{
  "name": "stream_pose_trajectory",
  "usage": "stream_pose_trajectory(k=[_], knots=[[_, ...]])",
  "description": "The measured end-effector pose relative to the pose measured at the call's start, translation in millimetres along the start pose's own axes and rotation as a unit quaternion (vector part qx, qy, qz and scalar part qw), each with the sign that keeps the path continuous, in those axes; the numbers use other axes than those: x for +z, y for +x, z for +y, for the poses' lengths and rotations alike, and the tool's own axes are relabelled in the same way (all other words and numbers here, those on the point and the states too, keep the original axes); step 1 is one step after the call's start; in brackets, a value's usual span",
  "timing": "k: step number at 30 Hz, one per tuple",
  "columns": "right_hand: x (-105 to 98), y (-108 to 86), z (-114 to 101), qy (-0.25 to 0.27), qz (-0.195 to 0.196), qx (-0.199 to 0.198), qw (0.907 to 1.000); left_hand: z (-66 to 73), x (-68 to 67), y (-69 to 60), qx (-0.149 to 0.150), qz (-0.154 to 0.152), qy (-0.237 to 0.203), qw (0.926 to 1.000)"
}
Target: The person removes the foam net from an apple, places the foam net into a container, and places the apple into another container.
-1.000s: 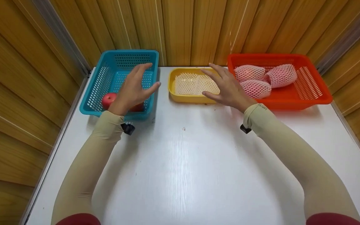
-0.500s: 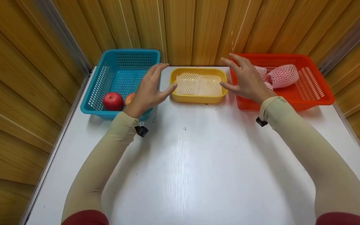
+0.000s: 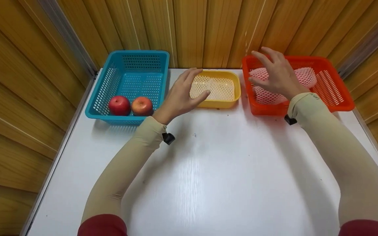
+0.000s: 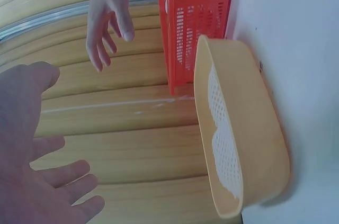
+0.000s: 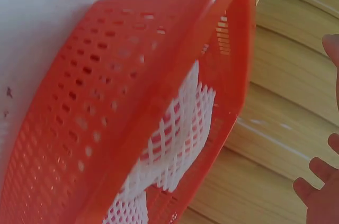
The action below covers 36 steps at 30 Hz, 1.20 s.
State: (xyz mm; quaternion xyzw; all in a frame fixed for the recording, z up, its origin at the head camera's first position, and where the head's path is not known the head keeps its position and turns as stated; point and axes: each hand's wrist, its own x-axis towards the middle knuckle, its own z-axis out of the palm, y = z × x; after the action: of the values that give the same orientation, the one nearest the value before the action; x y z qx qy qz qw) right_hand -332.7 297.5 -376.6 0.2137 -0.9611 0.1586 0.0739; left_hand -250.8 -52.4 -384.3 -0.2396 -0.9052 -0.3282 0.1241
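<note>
My left hand (image 3: 181, 95) hovers at the left end of a yellow container (image 3: 236, 90), its fingers spread and holding nothing. White foam nets (image 3: 220, 88) lie inside that container, partly hidden by the hand. Over the left part of a red basket (image 3: 331, 106) is my right hand (image 3: 278, 73), also spread and holding nothing. Inside the basket are several net-wrapped fruits (image 3: 305, 77), partly covered by the hand; the right wrist view shows red through the white netting (image 5: 177, 128). A teal basket (image 3: 143, 54) holds two apples, one deep red apple (image 3: 119, 105) and one paler apple (image 3: 142, 106).
The baskets and the container stand in a row along the back of a white table (image 3: 208, 170). A wood-plank wall (image 3: 189, 32) rises right behind them, with further plank walls at the left and right sides.
Both hands have moved to the right: the left from over the teal basket to the yellow container, the right from the yellow container to over the red basket. Both apples now show fully.
</note>
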Motion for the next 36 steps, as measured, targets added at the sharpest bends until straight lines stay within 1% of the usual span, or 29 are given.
stream_pose_trajectory(k=[4, 9, 17, 19, 23, 29, 33, 36], knots=[[-6.8, 0.7, 12.3, 0.000, -0.014, 0.027, 0.9995, 9.4, 12.1, 5.0, 0.008, -0.011, -0.012, 0.9998], [-16.3, 0.8, 30.1, -0.002, -0.024, 0.047, 0.9986, 17.8, 28.3, 12.6, 0.028, -0.023, -0.010, 0.9993], [-23.0, -2.3, 56.2, -0.012, -0.033, 0.064, 0.9973, 23.8, 58.0, 18.8, 0.060, -0.028, -0.027, 0.9974], [-25.7, -2.1, 61.3, -0.018, -0.037, 0.066, 0.9970, 25.3, 64.1, 20.3, 0.060, -0.032, -0.032, 0.9972], [-32.1, -0.8, 69.5, -0.027, -0.039, 0.075, 0.9960, 29.1, 75.2, 23.4, 0.048, -0.040, -0.040, 0.9973], [-38.2, 0.3, 79.4, -0.018, -0.046, 0.096, 0.9941, 35.3, 90.0, 28.5, 0.041, -0.052, -0.040, 0.9970], [-38.8, 1.1, 86.2, -0.020, -0.056, 0.100, 0.9932, 39.6, 97.6, 31.6, 0.052, -0.055, -0.035, 0.9965], [-37.9, 2.3, 91.3, -0.023, -0.068, 0.103, 0.9921, 41.8, 104.3, 34.4, 0.059, -0.057, -0.042, 0.9958]])
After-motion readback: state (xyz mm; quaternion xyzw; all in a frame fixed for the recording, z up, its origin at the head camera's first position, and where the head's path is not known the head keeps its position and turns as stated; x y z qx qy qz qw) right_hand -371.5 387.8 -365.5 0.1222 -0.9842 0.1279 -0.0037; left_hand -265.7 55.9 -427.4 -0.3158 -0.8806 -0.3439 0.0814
